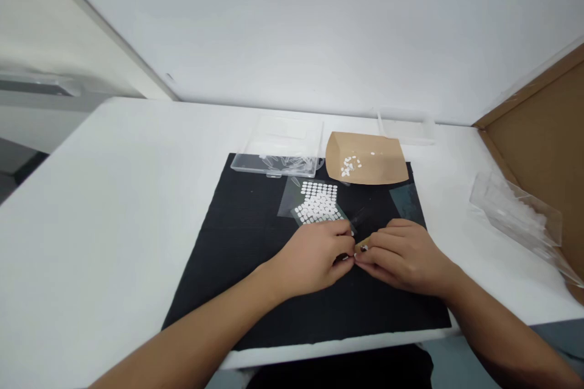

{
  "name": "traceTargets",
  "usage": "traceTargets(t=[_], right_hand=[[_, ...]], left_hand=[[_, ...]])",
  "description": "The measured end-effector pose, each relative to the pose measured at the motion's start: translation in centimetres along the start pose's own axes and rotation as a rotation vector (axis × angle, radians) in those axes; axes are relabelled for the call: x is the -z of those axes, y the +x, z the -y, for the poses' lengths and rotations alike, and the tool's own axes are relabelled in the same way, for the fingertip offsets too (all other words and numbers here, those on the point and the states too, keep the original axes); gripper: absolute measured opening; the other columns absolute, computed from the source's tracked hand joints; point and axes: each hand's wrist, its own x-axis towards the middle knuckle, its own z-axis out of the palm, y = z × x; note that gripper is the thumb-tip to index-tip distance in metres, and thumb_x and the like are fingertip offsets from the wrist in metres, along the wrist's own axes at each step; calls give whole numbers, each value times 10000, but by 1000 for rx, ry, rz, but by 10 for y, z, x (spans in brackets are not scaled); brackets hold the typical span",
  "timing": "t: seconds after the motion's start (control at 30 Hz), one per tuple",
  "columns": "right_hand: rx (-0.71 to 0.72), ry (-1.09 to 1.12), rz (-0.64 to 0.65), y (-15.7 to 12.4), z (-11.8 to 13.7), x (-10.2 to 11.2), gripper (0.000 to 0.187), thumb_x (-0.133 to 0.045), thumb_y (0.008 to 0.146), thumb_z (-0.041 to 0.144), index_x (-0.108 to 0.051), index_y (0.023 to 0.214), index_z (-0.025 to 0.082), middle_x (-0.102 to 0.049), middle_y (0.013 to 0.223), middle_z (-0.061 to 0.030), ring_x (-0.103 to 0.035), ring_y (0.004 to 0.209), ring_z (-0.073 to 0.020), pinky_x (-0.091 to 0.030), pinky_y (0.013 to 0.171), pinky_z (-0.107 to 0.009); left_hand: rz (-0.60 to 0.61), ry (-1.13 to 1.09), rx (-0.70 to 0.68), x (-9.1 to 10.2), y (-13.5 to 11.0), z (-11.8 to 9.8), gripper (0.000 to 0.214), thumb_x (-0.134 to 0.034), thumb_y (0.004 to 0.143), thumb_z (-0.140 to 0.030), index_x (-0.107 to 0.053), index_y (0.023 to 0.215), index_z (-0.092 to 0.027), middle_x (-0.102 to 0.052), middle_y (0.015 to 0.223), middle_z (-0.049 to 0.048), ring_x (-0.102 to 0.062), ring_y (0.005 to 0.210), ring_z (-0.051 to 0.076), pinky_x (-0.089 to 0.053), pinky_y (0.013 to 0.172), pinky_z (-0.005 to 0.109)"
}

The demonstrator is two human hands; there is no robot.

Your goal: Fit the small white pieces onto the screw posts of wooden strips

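Observation:
My left hand is closed in a pinch low over the black mat, its fingertips almost meeting those of my right hand. A tiny white bit shows at its fingertips; I cannot make out what it is. Between the fingers of my right hand is a small brown piece with a dark and white spot on it, mostly hidden. Just beyond my left fingers lie clear sheets of white oval stickers, overlapping one another. Part of the nearer sheet is covered by my left hand.
The black mat lies on a white table. Behind the sheets stands an open clear plastic case with clear slivers inside. Beside it, a brown paper tray holds several small white pieces. Clear plastic bags lie right, near a cardboard panel.

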Motion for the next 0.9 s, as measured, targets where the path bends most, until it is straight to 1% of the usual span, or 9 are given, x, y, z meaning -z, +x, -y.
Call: traceTargets(t=[0.27,0.43,0.57,0.73,0.9], right_hand=[[-7,-28,36,0,-1,2,210,-612,1104,251,-705,923,200,-675,764,11,-591,685,-140,-326,647,-328],[-32,-21,38,1,-2,1,275,-565,1134,277,-712,914,204,-677,774,6,-573,699,-142,-321,656,-336],[-53,8,41,1,-2,-1,260,-552,1142,292,-737,980,206,-680,793,0,-580,723,-154,-322,670,-343],[-70,31,66,0,-2,-3,252,-550,1139,300,-738,998,208,-666,797,-1,-568,723,-164,-319,690,-345],[-136,108,91,0,0,-3,213,-567,1123,288,-725,1008,202,-650,814,-2,-557,756,-172,-341,770,-350]], left_hand=[[32,-10,28,1,0,-1,77,-695,963,-201,-767,937,-210,-686,922,25,-672,804,174,-492,673,275],[41,-9,28,1,0,0,66,-699,962,-190,-759,936,-200,-697,945,32,-681,833,186,-499,702,278],[52,-4,9,3,1,0,103,-677,994,-193,-743,915,-187,-690,946,33,-676,836,184,-492,705,286],[40,-35,1,4,2,0,138,-683,1009,-197,-734,882,-185,-687,922,25,-667,820,175,-475,695,282],[46,-44,-1,4,2,0,168,-681,1018,-194,-724,856,-179,-678,908,24,-649,804,170,-468,697,282]])
